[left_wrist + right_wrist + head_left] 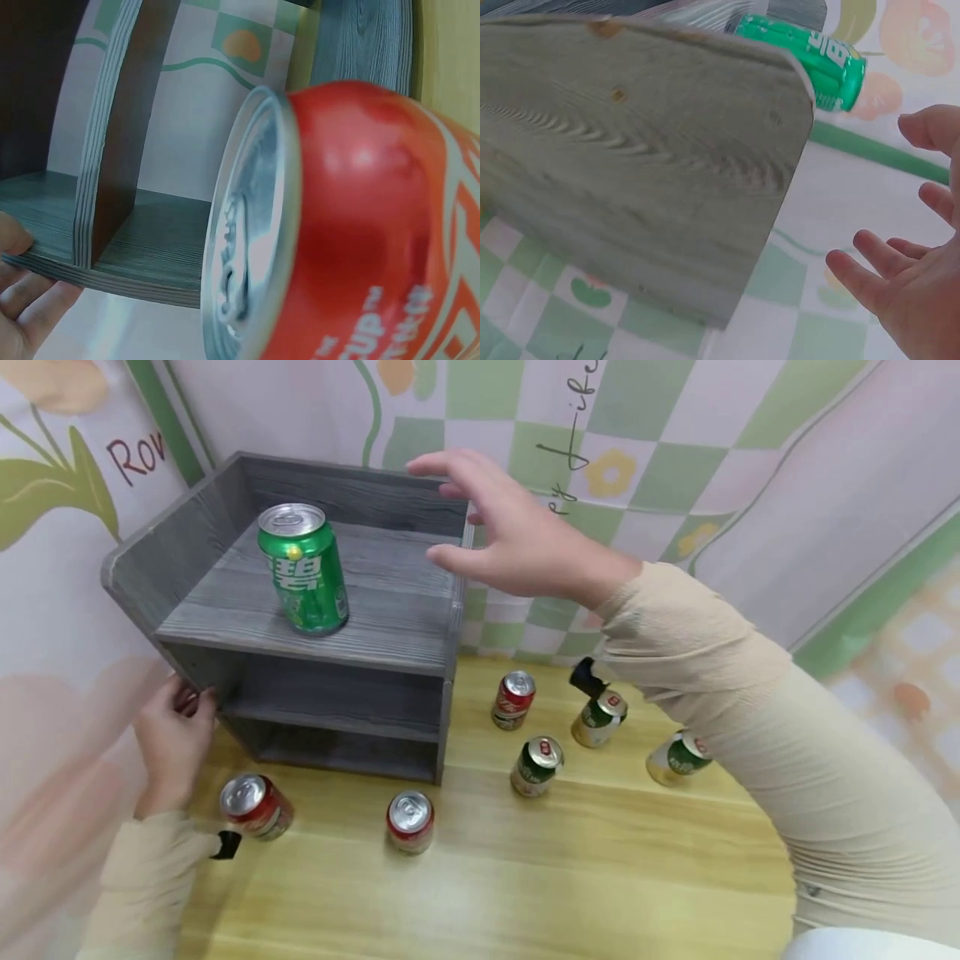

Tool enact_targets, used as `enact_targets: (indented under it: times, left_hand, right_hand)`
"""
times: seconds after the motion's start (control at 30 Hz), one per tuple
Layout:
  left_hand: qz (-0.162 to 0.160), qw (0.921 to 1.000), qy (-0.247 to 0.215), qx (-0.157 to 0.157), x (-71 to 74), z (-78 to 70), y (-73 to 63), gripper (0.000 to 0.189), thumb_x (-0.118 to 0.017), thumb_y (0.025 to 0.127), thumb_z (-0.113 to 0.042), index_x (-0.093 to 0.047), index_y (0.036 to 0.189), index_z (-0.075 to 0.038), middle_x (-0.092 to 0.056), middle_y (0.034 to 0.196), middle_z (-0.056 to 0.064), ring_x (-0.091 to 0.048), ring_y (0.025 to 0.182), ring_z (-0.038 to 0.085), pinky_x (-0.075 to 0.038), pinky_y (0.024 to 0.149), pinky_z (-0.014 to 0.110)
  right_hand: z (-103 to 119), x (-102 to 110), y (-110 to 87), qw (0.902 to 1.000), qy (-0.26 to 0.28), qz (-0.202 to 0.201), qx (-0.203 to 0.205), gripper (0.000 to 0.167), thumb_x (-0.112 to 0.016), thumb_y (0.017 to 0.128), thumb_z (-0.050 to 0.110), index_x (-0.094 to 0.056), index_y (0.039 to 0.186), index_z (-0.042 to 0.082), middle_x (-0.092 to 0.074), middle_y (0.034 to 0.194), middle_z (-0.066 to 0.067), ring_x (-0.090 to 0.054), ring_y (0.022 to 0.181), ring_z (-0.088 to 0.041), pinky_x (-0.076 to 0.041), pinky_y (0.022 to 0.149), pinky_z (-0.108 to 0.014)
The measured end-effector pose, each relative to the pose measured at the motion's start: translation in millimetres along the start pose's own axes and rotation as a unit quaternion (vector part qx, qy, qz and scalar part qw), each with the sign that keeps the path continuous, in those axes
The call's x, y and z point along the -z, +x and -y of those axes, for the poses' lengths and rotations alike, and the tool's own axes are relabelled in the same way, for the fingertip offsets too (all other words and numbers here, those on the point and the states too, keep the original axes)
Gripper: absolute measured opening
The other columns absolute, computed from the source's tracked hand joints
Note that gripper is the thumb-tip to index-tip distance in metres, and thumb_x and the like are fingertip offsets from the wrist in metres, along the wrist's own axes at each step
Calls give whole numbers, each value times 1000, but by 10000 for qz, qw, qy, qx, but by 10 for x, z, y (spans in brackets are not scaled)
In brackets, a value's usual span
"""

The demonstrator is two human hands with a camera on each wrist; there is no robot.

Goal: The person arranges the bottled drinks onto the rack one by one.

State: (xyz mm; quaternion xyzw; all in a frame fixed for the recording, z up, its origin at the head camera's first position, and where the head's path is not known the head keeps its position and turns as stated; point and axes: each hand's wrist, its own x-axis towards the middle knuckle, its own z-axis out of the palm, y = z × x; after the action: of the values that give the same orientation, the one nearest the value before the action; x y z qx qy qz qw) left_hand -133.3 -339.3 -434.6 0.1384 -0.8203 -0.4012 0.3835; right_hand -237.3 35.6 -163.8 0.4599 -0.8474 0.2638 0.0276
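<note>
A grey wooden shelf unit [390, 577] stands against the wall at the table's far left. My left hand [176, 739] grips the front edge of its left side panel low down, thumb [11, 234] on the inner face and fingers outside. A green soda can [307, 572] stands upright on the top board. Over the unit's right side my right hand [517, 535] hovers with fingers spread, holding nothing. In the right wrist view, that hand [907, 292] is apart from the right side panel [652, 142] and the green can.
Red cans stand by my left wrist [258, 810], before the unit [410, 824] and to its right [514, 700]. Further right are green-and-gold cans [536, 768], one [599, 720] near my right wrist and one [677, 757] beside my sleeve. Patterned cloth [555, 460] hangs behind.
</note>
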Motion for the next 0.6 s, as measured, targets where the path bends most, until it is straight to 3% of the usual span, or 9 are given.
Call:
enact_targets:
  times: [0.3,0.47,0.6]
  left_hand:
    - [-75,9999,30,102,23,1,-37,20,-64,90,1,-69,106,13,-70,94,20,-50,73,-26,-44,69,-5]
    - [-20,10000,9,67,37,-10,-34,21,-62,91,2,-67,107,15,-71,98,30,-49,74,-28,-43,71,-6]
    - [-6,10000,26,50,27,-22,-23,21,-62,91,2,-67,106,15,-71,96,31,-48,73,-27,-42,68,-6]
  right_hand:
    - [-220,93,-498,9995,179,-265,-30,64,-70,96,12,-41,152,7,-37,157,-6,-41,142,-23,-43,115,-42]
    - [-370,-24,-732,9982,391,-448,-31,64,-72,93,6,-43,150,3,-39,156,-10,-42,140,-26,-44,115,-44]
    - [-513,-174,-935,9961,639,-603,-62,64,-72,92,2,-44,149,2,-39,157,-12,-43,139,-29,-44,115,-49]
